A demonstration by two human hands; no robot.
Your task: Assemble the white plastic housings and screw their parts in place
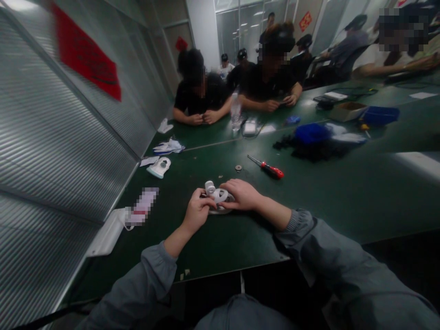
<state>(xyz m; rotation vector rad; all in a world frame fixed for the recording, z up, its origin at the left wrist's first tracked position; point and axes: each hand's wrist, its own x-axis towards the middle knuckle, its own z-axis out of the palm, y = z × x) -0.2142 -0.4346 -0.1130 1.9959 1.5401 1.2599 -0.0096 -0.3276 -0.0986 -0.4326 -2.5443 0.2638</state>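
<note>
My left hand (196, 211) and my right hand (241, 194) both grip a small white plastic device (216, 196) just above the green table (309, 201). The fingers of each hand curl round it from either side. A round white knob sticks up at its left end. Part of the device is hidden under my fingers. Grey sleeves cover both my forearms.
A red-handled screwdriver (270, 168) and a small washer (238, 167) lie beyond my hands. Another white device (159, 167), white gloves (168, 146), a water bottle (235, 112), blue trays (380, 114) and black parts (316, 149) lie farther off. Several people sit working at the far end. A ribbed wall runs along the left.
</note>
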